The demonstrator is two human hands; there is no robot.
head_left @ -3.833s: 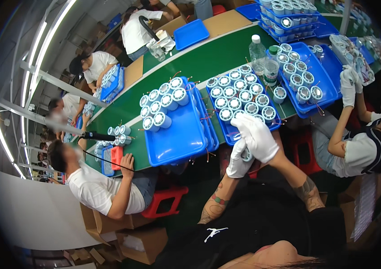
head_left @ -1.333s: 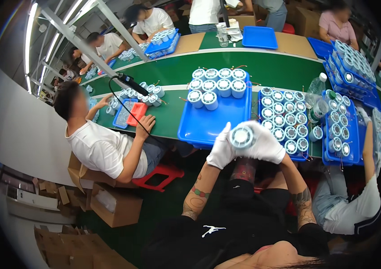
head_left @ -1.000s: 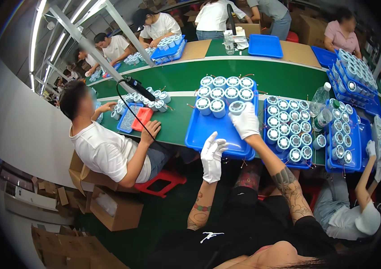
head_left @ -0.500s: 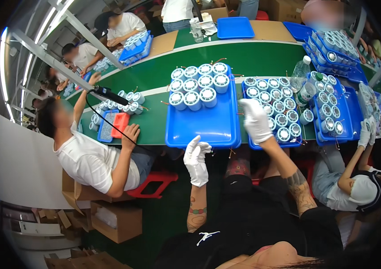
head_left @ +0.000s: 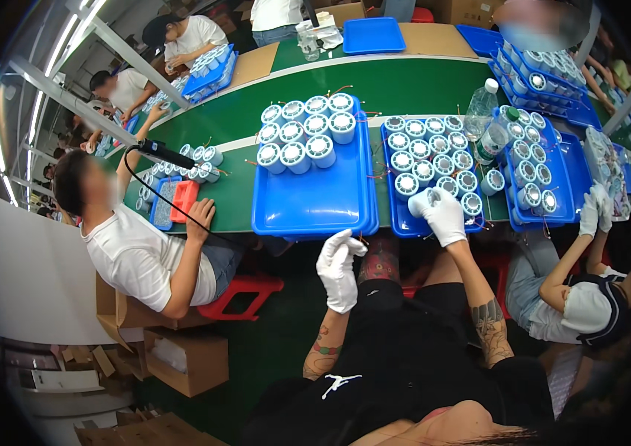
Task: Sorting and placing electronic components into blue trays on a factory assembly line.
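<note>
My right hand, in a white glove, has its fingers closed round a light blue cylinder at the near left corner of a packed blue tray. That tray carries rows of similar cylinders, each with a slotted ring on its top and thin wires. To its left, a stack of blue trays bears several cylinders in its far half; the near half of the top tray is bare. My left hand, also gloved, hovers just in front of this stack's near edge, fingers loosely bent and apart, holding nothing.
Two plastic bottles stand behind the packed tray, beside another tray of cylinders on the right. At left a person sits by a red box and a hanging black tool. A gloved co-worker sits at right.
My right hand has come down toward me onto the packed tray and closed on a cylinder. My left hand has moved slightly right. The whole view has shifted a little.
</note>
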